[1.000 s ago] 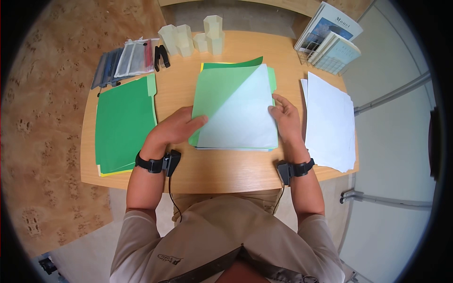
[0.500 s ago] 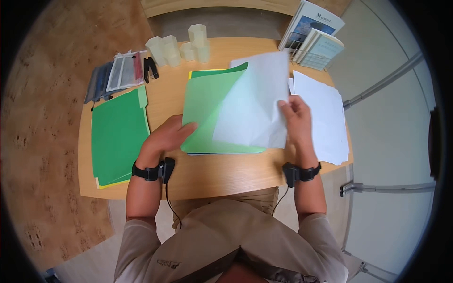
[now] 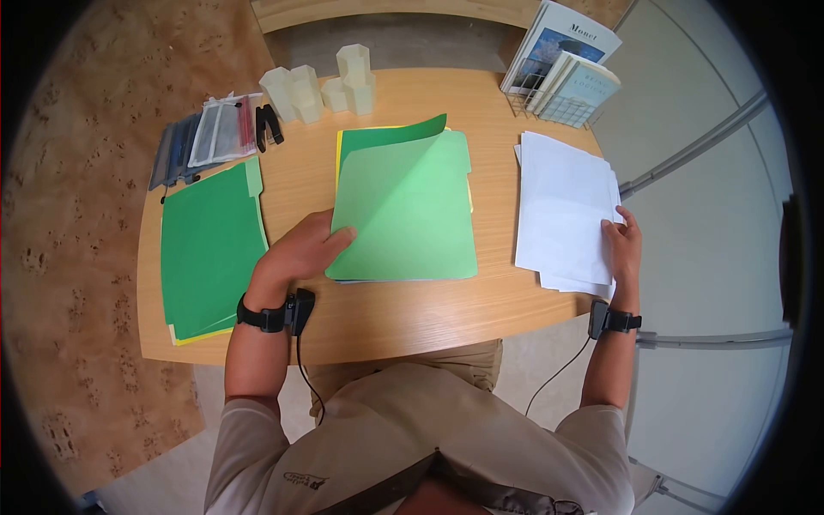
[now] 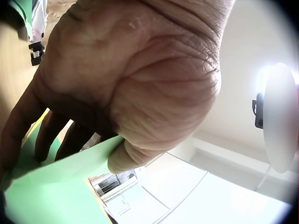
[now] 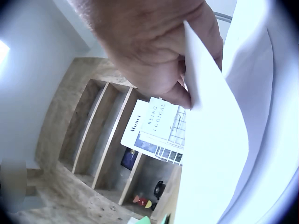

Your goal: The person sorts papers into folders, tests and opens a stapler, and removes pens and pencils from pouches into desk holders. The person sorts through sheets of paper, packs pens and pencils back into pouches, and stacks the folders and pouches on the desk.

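My left hand pinches the left edge of an open light green file folder, thumb on top. The folder's raised leaf runs between thumb and fingers in the left wrist view. Beneath the folder, a darker green flap and yellow edges show at the top. Over at the right, my right hand pinches the right edge of a white paper sheet, which lies over a stack of similar sheets. In the right wrist view that sheet bends up from thumb and fingers.
A stack of green folders lies at the left. Behind it are zip pouches and a black stapler. Pale hexagonal holders stand at the back. Books in a wire rack occupy the back right corner, beside a whiteboard.
My right hand has lifted the white sheet off the light green folder and carried it right, over the paper stack. My left hand keeps its hold on the folder's edge.
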